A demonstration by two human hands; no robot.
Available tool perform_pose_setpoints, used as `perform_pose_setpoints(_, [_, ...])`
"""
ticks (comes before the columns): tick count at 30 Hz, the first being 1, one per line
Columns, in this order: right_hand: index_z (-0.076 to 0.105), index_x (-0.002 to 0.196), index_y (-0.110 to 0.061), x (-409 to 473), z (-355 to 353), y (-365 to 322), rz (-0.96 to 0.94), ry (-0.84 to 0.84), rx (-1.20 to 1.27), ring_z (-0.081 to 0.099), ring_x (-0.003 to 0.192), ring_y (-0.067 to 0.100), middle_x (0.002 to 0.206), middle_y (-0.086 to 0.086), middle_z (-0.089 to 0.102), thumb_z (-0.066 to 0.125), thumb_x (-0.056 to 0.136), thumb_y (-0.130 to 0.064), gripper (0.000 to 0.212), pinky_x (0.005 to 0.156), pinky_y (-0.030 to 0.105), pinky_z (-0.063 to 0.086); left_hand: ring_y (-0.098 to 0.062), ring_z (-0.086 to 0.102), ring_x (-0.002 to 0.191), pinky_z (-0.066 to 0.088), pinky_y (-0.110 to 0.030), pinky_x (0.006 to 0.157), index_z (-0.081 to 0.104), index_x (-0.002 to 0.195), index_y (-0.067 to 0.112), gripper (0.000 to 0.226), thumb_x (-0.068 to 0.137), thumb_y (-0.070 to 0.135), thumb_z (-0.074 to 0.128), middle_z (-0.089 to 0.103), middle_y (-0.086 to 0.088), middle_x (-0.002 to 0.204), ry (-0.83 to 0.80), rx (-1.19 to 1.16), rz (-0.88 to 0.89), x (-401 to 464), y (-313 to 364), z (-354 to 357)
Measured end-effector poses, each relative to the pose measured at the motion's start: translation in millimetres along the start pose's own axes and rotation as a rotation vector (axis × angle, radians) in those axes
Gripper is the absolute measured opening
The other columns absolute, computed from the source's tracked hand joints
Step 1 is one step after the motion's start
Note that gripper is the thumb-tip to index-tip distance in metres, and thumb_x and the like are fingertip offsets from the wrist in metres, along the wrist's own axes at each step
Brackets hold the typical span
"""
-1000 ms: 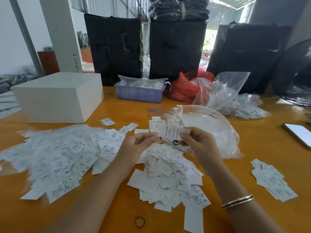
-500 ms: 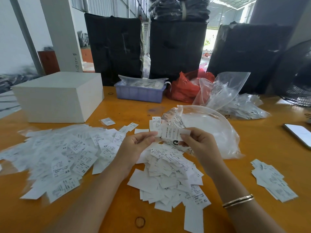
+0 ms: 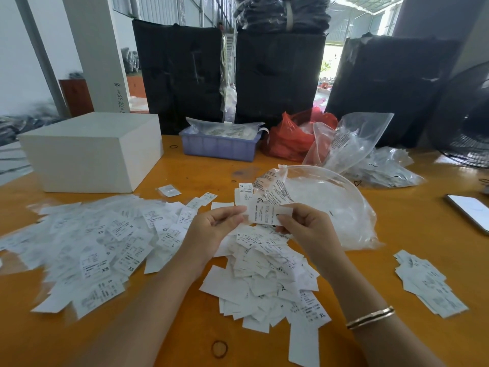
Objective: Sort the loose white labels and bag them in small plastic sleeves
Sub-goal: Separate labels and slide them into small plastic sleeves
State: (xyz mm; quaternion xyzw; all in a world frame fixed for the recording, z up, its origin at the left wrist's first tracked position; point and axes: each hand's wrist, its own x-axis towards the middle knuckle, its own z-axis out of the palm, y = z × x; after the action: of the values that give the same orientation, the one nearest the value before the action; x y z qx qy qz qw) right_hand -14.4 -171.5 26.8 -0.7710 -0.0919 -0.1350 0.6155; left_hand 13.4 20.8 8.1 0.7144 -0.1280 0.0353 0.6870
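Rubber band: a small brown rubber band (image 3: 219,349) lies on the orange table (image 3: 412,223) nearest the camera, between the two forearms.
Bracelet: a gold bracelet (image 3: 370,317) circles the right wrist.
Middle pile: loose white labels (image 3: 267,276) lie heaped under and in front of the hands, some printed XL.
Left pile: a wide spread of labels (image 3: 87,245) covers the table on the left, with XS, S and L marks showing.
Right stack: a small batch of labels (image 3: 428,284) lies apart at the right edge.
Left hand: the left hand (image 3: 211,229) has its fingers curled and pinches the left end of a held label (image 3: 266,213) between thumb and fingertips.
Right hand: the right hand (image 3: 307,229) has its fingers curled and pinches the right end of the same label, raised just above the middle pile.
Clear bag: a large clear plastic bag (image 3: 328,205) lies open just behind the right hand.
Phone: a phone (image 3: 469,211) rests face up on the right.
White box: a white box (image 3: 92,152) stands far left.
Far row: a blue bin (image 3: 219,145) with plastic sleeves, a red bag (image 3: 288,139) and a heap of clear bags (image 3: 381,165) line the back edge.
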Motion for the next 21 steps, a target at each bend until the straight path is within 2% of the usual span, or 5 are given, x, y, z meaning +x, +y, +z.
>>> perform_pose_setpoints(5, [0.066,0.083,-0.035,-1.7,1.9,-0.3,-0.033,-0.023,-0.125,0.068,0.072,0.014,0.078,-0.011,0.072,0.058,0.091,-0.009,0.029,0.061,0.021,0.053,0.02,0.057,0.085,0.041,0.002,0.063,0.069,0.085,0.04,0.013,0.085,0.026,0.067,0.067,0.035,0.083,0.008,0.079,0.039,0.5,-0.7,1.1])
perform_pose_setpoints(9, [0.065,0.082,-0.039,-4.0,3.2,0.4,-0.042,-0.075,-0.272,0.065,0.076,0.035,0.072,-0.009,0.07,0.059,0.091,-0.014,0.027,0.064,0.045,0.055,0.012,0.062,0.087,0.044,-0.001,0.065,0.07,0.085,0.035,0.01,0.084,0.025,0.068,0.07,0.028,0.086,-0.004,0.123,0.086,0.2,-2.7,1.5])
perform_pose_setpoints(15, [0.052,0.1,-0.042,-5.1,13.9,3.9,-0.039,-0.156,-0.302,0.067,0.071,-0.002,0.054,-0.009,0.053,0.061,0.091,-0.019,0.026,0.077,0.042,0.056,0.004,0.065,0.077,0.048,-0.007,0.06,0.072,0.083,0.033,0.019,0.069,0.045,0.067,0.071,0.021,0.082,-0.075,0.155,0.062,-3.4,-2.5,4.9])
perform_pose_setpoints(17, [0.053,0.098,-0.04,-3.9,14.2,4.9,-0.019,-0.126,-0.235,0.067,0.07,0.001,0.052,-0.008,0.053,0.061,0.091,-0.016,0.026,0.079,0.042,0.055,0.008,0.064,0.08,0.047,-0.005,0.06,0.071,0.081,0.038,0.005,0.079,0.036,0.068,0.071,0.025,0.083,-0.051,0.143,0.047,-1.7,-2.5,3.4])
perform_pose_setpoints(21, [0.06,0.093,-0.036,-2.3,11.9,6.1,-0.02,-0.062,-0.129,0.068,0.071,0.011,0.063,-0.007,0.066,0.058,0.091,-0.009,0.027,0.079,0.04,0.056,0.011,0.062,0.079,0.046,-0.005,0.058,0.069,0.079,0.043,0.02,0.087,0.025,0.065,0.07,0.027,0.081,-0.034,0.112,0.034,-1.7,-1.6,1.8])
